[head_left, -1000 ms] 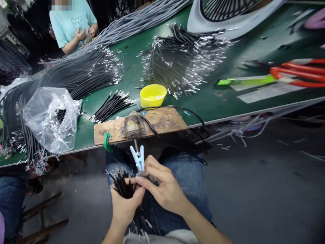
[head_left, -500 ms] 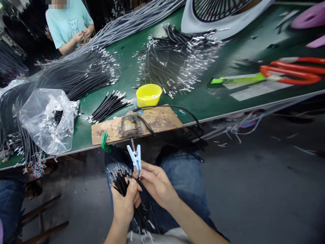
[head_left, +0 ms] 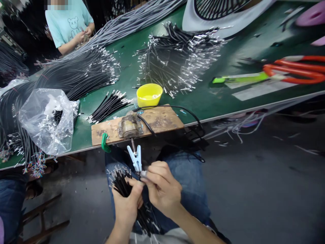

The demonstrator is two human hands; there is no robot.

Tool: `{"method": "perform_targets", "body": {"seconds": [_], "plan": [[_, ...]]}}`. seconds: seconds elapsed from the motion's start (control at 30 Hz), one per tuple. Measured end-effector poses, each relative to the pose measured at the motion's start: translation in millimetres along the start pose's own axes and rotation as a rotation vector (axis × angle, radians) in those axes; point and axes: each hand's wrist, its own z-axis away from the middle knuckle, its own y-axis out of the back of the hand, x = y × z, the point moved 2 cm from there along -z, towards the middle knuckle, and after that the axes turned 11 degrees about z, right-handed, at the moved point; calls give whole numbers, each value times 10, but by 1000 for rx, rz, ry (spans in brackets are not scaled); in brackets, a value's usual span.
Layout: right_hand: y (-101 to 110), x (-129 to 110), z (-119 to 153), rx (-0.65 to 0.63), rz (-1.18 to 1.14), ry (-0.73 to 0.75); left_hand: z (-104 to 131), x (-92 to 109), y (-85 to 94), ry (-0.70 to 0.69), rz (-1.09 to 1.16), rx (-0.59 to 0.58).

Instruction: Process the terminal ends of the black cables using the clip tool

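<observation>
My left hand [head_left: 127,205] is wrapped round a bundle of short black cables [head_left: 121,182] with bare silvery ends, held above my lap. A light-blue clothespin [head_left: 135,157] hangs on the shaft of a small, grimy motor [head_left: 130,126], pointing down at my hands. Just right of its lower tip, my right hand [head_left: 162,186] is closed in a pinch, fingers curled. A small pale, silvery bit shows at those fingertips; what it belongs to is too small to tell. My two hands nearly touch beside the cable bundle.
The motor sits on a wooden board [head_left: 165,118] at the table edge, beside a green clamp [head_left: 105,142]. Behind are a yellow bowl [head_left: 149,96], cut cables [head_left: 109,106], a plastic bag [head_left: 48,122], orange-handled scissors [head_left: 294,73] and a fan [head_left: 188,23]. A person [head_left: 69,28] sits opposite.
My right hand has turned and its fingers have curled into a tighter pinch, slightly right of the clothespin tip. The left hand still grips the cables, its thumb shifted a little right.
</observation>
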Motion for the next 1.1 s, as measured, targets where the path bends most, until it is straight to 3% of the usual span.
{"method": "perform_targets", "body": {"seconds": [0.03,0.1,0.2,0.27,0.37,0.43,0.63,0.87,1.1], "plan": [[8,9,-10,-12,1,42,-10,-1,14,28,11,-16],[5,63,-39,-120,-161,-54,-55,21,54,54,14,-36],[-49,160,-58,-391,-645,-492,-153,88,87,36,-72,-119],[-90,197,-51,-564,-897,-794,-201,145,81,-84,-145,-155],[-121,247,-80,-716,-993,-1040,-200,196,59,-235,-186,-107],[-141,279,-147,-727,-978,-1069,-160,205,46,-231,-197,-88],[-268,273,-398,-472,-1086,-1006,9,323,54,-301,-171,13],[-393,238,-415,-400,-1176,-980,-37,438,-61,-342,-159,50],[-400,270,-315,-477,-1261,-1134,-57,404,-98,-320,-141,56]]}}
